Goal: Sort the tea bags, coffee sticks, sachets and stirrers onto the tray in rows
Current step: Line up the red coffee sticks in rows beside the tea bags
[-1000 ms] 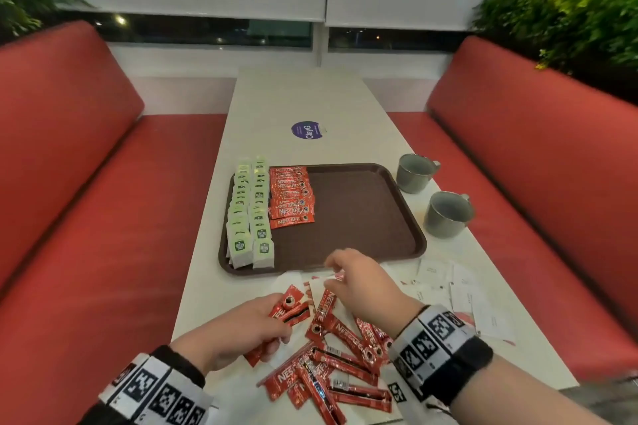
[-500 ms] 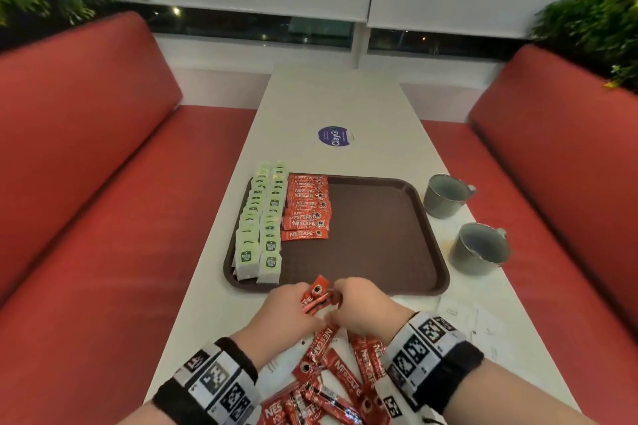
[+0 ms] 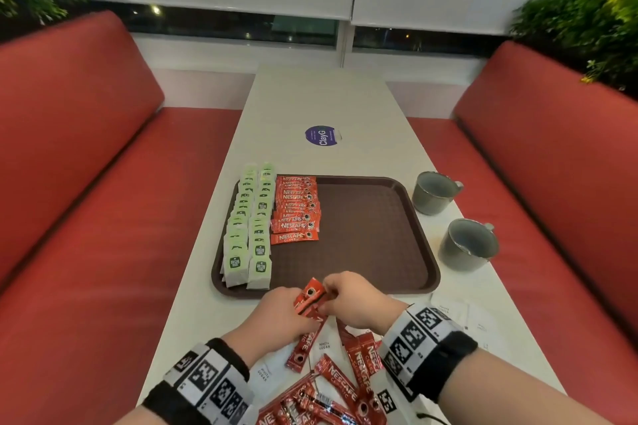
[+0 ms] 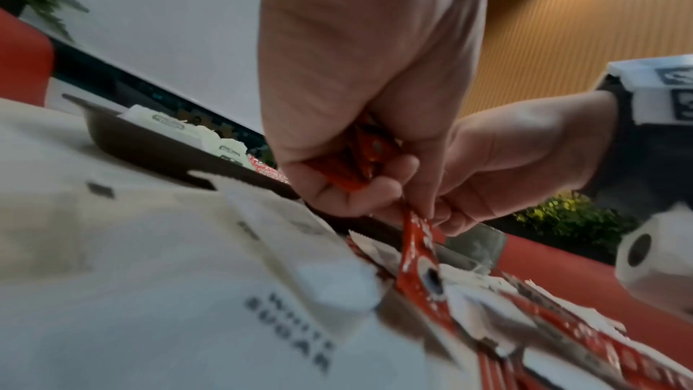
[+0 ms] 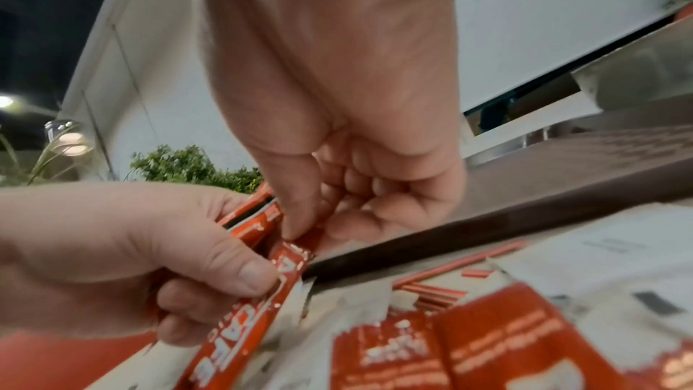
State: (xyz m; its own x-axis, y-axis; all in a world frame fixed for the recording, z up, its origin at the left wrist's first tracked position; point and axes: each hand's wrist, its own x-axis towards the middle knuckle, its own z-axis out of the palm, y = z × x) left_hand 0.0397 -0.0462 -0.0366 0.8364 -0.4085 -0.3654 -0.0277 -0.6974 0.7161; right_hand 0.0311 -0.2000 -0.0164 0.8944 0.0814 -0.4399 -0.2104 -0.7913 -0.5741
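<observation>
Two hands meet just in front of the tray in the head view: the left hand has its grip closed round a small bundle of red sticks, and the right hand pinches the bundle's top end. On the tray, two rows of green tea bags fill the left side, with a row of sticks marked "NESCAFE CLASSIC" just beside them. Loose sticks and white sachets reading "WHITE SUGAR" lie on the bench under the wrists. Two grey mugs stand right of the tray, and a round purple "ClayG" sticker sits beyond it.

Left wrist view: the left hand clasps sticks, one hanging down from it; a "SUGAR" sachet lies below.

Right wrist view: the right hand nips a stick end between thumb and finger while the left hand clamps the bundle.
</observation>
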